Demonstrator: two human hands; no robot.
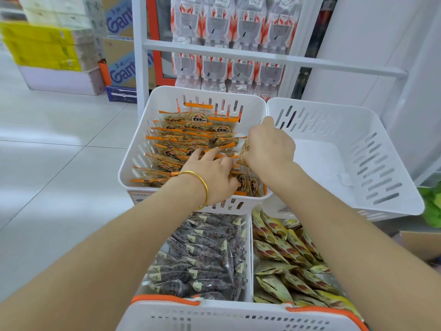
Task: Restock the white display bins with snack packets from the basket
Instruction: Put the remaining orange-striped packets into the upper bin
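Head view, far-left bin: the white slotted plastic bin (136,161) on the upper tier is close to full of flat clear snack packets with orange edges (181,137), laid in overlapping rows.
Left hand: the left hand (210,174), a gold bangle (202,185) on its wrist, lies with fingers spread over the near rows and presses on them; it grips nothing.
Right hand: the right hand (270,146) is curled round one orange-edged packet (244,151), held at the bin's right side, just over the rows.
Hands together: they are almost touching, both inside the same bin.
Far-right bin: the second white slotted bin (358,144), touching the first, shows only its bare floor; no packets are visible in it.
Lower tier: a bin of dark clear packets (202,254) and a bin of yellow packets (286,254) sit side by side and both look well stocked.
Basket: the white plastic basket with orange handles (214,314) is at the bottom edge, nearest the person. Only its rim shows, so what remains in it cannot be told.
Done, as it appears: three of the four bins are filled, the orange-edged one nearly topped up.
Left, as it appears: seat the held packet, then stock the second bin, if the basket has goods for it.
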